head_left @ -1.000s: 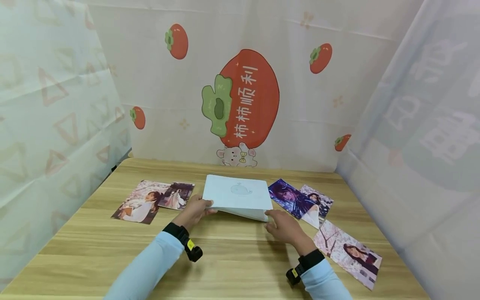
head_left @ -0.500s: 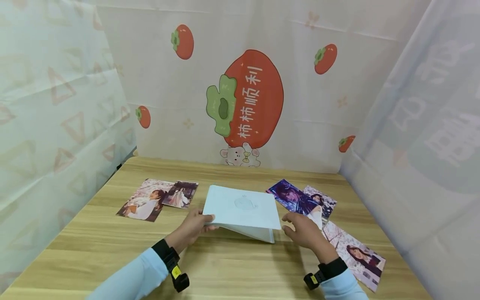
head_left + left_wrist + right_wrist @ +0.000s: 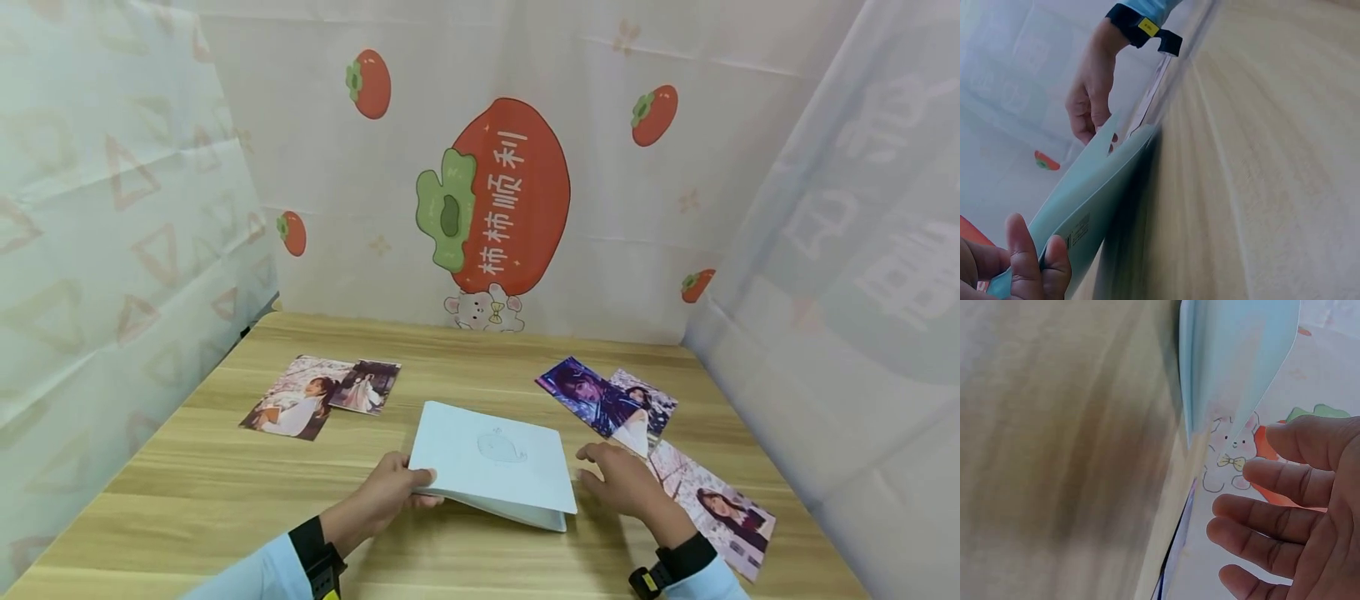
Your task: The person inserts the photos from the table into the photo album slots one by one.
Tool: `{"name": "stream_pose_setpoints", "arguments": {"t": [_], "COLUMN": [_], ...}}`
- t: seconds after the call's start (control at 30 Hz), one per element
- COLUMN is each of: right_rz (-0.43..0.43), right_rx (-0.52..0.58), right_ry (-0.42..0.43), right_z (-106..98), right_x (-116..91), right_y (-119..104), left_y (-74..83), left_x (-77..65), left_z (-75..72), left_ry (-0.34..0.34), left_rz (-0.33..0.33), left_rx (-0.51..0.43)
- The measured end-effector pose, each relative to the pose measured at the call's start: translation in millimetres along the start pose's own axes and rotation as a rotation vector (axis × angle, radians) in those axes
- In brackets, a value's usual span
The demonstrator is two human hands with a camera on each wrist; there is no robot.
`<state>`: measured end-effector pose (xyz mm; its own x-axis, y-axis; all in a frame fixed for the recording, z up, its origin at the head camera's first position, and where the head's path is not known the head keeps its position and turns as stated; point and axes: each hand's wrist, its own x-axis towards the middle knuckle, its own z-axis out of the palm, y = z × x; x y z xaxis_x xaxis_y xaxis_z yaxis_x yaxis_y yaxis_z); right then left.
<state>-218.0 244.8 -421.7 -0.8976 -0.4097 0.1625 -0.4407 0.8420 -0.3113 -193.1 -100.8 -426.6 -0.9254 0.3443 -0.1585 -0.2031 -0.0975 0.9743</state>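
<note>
A pale blue booklet (image 3: 487, 458) with a whale drawn on its cover is at the middle of the table, its front edge tilted up. My left hand (image 3: 386, 492) pinches its left front corner, thumb on the cover and fingers underneath. In the left wrist view, the booklet (image 3: 1088, 197) gapes a little at the far end, and a printed barcode label shows on its underside. To the right of the booklet, my right hand (image 3: 622, 483) hovers apart from it. The right wrist view shows that hand (image 3: 1304, 512) with loosely extended fingers and nothing held.
Two overlapping photos lie at left, a larger portrait (image 3: 288, 408) and a smaller picture (image 3: 366, 386). At right are a purple-blue photo (image 3: 581, 396), a white-dress photo (image 3: 647, 408) partly under it, and a pink-blossom photo (image 3: 720, 508). Printed cloth (image 3: 337, 167) encloses the wooden table (image 3: 225, 492).
My left hand has drawn the booklet back towards me and slightly right. My right hand, earlier at the booklet's right front corner, has come away and moved right. The photos stay put.
</note>
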Motion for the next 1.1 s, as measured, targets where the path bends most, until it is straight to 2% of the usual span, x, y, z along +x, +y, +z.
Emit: {"name": "stream_pose_setpoints", "arguments": {"t": [0.33,0.57,0.63,0.83,1.1], "right_rz": [0.026,-0.002,-0.013,-0.043,-0.051], "right_rx": [0.041,0.065,0.067,0.073,0.064], "right_ry": [-0.036,-0.051,-0.053,-0.067,-0.083], "right_z": [0,-1,-1,0,1], "right_x": [-7,-6,-7,-8,-10], "right_y": [3,1,1,-1,0], "left_y": [-7.9,-10.9,-11.7,-14.1,-14.8], "left_x": [-5.1,-4.8,-4.0,-4.8,-9.6], "left_z": [3.0,4.0,4.7,3.8,-2.6], "left_ry": [-0.014,0.093,0.1,0.067,0.09], "left_rz": [-0.036,-0.051,-0.056,-0.03,0.037], "left_rx": [-0.019,0.01,0.04,0.191,0.615]}}
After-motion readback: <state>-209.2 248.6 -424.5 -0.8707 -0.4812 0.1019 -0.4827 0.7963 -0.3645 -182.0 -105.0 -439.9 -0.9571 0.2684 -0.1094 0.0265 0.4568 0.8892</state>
